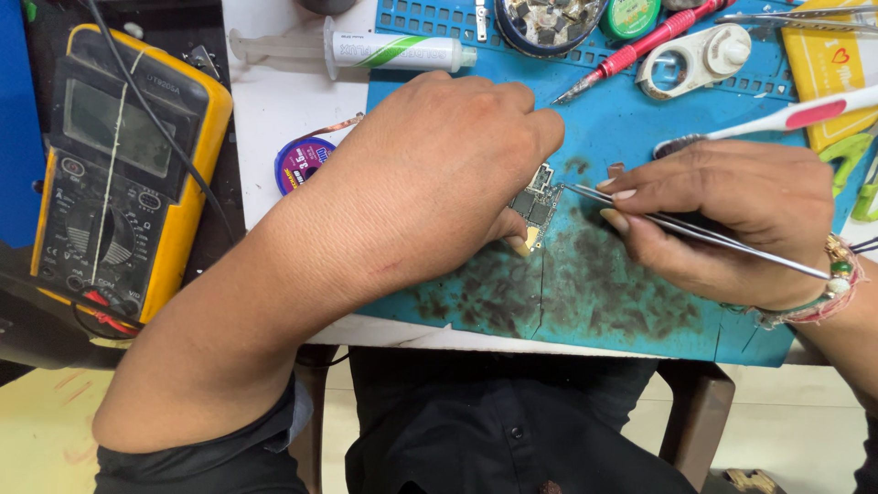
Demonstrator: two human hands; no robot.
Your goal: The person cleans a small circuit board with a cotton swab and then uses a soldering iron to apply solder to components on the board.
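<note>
left hand pinned small circuit board on blue mat | right hand grip pinched tweezers, tips at board edge | risk: tips might slip and scrape components if board shifted

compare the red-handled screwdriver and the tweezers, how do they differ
The screwdriver has a red handle with a dark tip; the tweezers are bare silver metal. The screwdriver lies loose on the blue mat; the tweezers are pinched in the right hand, tips at the small circuit board, which the left hand steadies. Both are slim and pointed.
</note>
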